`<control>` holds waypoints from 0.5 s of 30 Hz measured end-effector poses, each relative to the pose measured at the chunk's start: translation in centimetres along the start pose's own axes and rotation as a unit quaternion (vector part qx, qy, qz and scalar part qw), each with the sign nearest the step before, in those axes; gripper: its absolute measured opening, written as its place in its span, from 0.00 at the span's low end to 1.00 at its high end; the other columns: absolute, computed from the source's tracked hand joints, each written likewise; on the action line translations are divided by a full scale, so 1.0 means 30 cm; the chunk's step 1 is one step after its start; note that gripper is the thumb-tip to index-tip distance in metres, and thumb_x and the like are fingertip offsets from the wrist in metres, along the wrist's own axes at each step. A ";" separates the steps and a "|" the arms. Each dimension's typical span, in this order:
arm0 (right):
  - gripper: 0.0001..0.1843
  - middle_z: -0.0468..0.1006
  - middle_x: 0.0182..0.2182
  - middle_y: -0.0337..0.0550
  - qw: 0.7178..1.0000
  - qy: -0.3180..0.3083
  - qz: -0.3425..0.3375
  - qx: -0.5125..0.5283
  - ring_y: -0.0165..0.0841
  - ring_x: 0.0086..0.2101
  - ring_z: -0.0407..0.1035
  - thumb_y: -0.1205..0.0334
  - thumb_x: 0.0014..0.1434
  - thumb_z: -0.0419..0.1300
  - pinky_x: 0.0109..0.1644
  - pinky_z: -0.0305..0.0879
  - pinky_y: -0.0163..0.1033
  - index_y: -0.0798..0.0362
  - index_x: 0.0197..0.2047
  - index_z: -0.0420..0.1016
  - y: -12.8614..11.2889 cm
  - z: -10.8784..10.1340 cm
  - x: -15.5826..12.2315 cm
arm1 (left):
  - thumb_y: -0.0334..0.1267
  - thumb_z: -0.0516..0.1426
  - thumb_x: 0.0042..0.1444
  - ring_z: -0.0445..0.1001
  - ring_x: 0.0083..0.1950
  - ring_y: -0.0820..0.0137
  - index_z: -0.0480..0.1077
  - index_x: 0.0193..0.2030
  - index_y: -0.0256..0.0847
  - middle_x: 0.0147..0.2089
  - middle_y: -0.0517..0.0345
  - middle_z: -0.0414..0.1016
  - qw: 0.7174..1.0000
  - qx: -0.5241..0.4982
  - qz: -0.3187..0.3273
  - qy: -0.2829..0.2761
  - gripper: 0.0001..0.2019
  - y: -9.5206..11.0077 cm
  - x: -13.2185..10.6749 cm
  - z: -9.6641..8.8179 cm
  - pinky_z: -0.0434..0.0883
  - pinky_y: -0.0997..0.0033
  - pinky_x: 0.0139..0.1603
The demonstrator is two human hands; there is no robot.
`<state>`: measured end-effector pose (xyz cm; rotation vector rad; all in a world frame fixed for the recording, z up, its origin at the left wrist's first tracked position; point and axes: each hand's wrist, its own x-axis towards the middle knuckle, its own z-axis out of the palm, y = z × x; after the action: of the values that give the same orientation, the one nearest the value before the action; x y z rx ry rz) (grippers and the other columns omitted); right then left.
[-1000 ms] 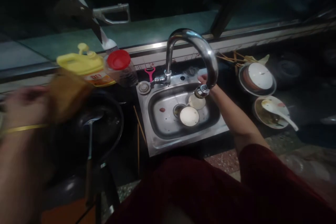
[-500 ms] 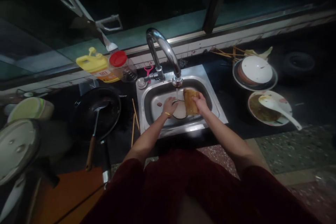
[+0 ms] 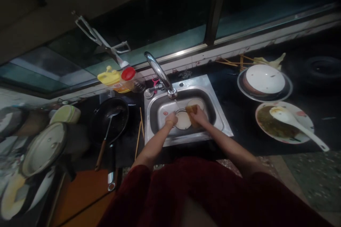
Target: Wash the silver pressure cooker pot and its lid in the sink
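Note:
Both my hands are down in the steel sink (image 3: 210, 92). My left hand (image 3: 171, 118) grips the left rim of a small white bowl (image 3: 183, 120) on the sink floor. My right hand (image 3: 199, 117) is closed on a yellow-brown sponge (image 3: 192, 110) and presses it against the bowl's right side. A second white bowl (image 3: 197, 102) lies just behind the sponge. The curved tap (image 3: 160, 72) ends above the bowls, and a thin stream of water falls from it.
A black wok with a ladle (image 3: 109, 122) sits left of the sink, chopsticks (image 3: 139, 131) beside it. A yellow bottle (image 3: 110, 78) and a red-capped jar (image 3: 130, 78) stand behind. On the right are a dirty plate with a white spoon (image 3: 285, 122) and a covered dish (image 3: 263, 79). Pots and lids (image 3: 44, 149) crowd the far left.
A second ago my left hand held the sponge up at the far left. The sponge then passed to my right hand in the sink, which has lowered it onto the bowl.

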<state>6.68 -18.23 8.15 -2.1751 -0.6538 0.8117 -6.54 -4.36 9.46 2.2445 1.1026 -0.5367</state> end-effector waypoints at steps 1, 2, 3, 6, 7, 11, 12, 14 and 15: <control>0.34 0.74 0.49 0.54 1.000 0.002 -0.002 -0.016 0.45 0.48 0.69 0.56 0.55 0.60 0.54 0.62 0.45 0.52 0.63 0.57 0.004 0.019 -0.002 | 0.34 0.52 0.60 0.72 0.55 0.54 0.66 0.59 0.35 0.53 0.34 0.72 1.000 0.011 -0.020 0.007 0.20 0.001 -0.007 0.002 0.68 0.57 0.52; 0.34 0.73 0.50 0.55 1.000 0.005 0.000 -0.030 0.45 0.48 0.69 0.56 0.56 0.59 0.53 0.62 0.45 0.52 0.64 0.56 0.008 0.036 -0.003 | 0.33 0.51 0.59 0.72 0.55 0.53 0.65 0.60 0.36 0.52 0.34 0.73 0.999 0.023 -0.035 0.014 0.22 0.002 -0.016 0.006 0.68 0.57 0.51; 0.34 0.73 0.50 0.55 0.999 0.006 0.002 -0.038 0.45 0.49 0.68 0.55 0.56 0.58 0.53 0.62 0.45 0.52 0.64 0.55 0.012 0.050 -0.003 | 0.32 0.50 0.58 0.73 0.55 0.53 0.65 0.61 0.38 0.51 0.35 0.74 0.998 0.036 -0.042 0.019 0.23 0.005 -0.026 0.011 0.68 0.58 0.51; 0.33 0.72 0.49 0.54 0.999 0.005 0.010 -0.039 0.44 0.49 0.68 0.56 0.57 0.57 0.54 0.62 0.44 0.51 0.64 0.55 0.026 0.080 0.008 | 0.33 0.50 0.57 0.74 0.53 0.55 0.63 0.62 0.41 0.50 0.39 0.75 0.996 0.074 -0.032 0.027 0.24 0.017 -0.049 0.021 0.68 0.60 0.50; 0.33 0.72 0.49 0.54 0.999 0.005 0.010 -0.038 0.44 0.49 0.68 0.57 0.57 0.57 0.54 0.62 0.44 0.52 0.65 0.54 0.031 0.088 0.012 | 0.35 0.50 0.57 0.74 0.53 0.55 0.62 0.62 0.41 0.50 0.39 0.75 0.997 0.073 -0.025 0.023 0.24 0.018 -0.054 0.022 0.68 0.60 0.51; 0.34 0.71 0.50 0.56 0.999 0.009 0.007 -0.046 0.45 0.50 0.66 0.59 0.59 0.54 0.56 0.60 0.46 0.54 0.66 0.51 0.044 0.122 0.019 | 0.41 0.53 0.57 0.73 0.53 0.58 0.58 0.64 0.40 0.52 0.43 0.74 1.000 -0.009 -0.003 -0.007 0.28 0.009 -0.060 0.024 0.68 0.62 0.53; 0.34 0.70 0.50 0.57 0.999 0.013 0.009 -0.042 0.45 0.51 0.66 0.60 0.59 0.53 0.57 0.59 0.46 0.55 0.67 0.51 0.045 0.130 0.019 | 0.42 0.54 0.56 0.72 0.54 0.58 0.58 0.64 0.40 0.54 0.43 0.73 1.000 -0.027 0.004 -0.007 0.28 0.006 -0.061 0.026 0.67 0.63 0.55; 0.33 0.70 0.51 0.57 0.999 0.023 0.023 -0.028 0.46 0.52 0.65 0.61 0.59 0.52 0.57 0.59 0.46 0.56 0.67 0.51 0.045 0.144 0.019 | 0.43 0.54 0.56 0.71 0.55 0.58 0.57 0.65 0.41 0.57 0.43 0.70 0.999 -0.042 0.014 0.001 0.29 0.008 -0.066 0.033 0.66 0.63 0.56; 0.33 0.70 0.51 0.58 0.999 0.027 0.035 -0.021 0.46 0.51 0.65 0.61 0.59 0.52 0.57 0.59 0.46 0.57 0.67 0.51 0.044 0.149 0.019 | 0.45 0.54 0.56 0.71 0.56 0.57 0.56 0.66 0.41 0.58 0.42 0.68 0.999 -0.041 0.014 0.004 0.31 0.012 -0.070 0.037 0.66 0.61 0.57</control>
<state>4.16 -16.69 4.49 -2.2618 -0.5749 0.7795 -7.57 -6.46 9.95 2.1898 1.0752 -0.4634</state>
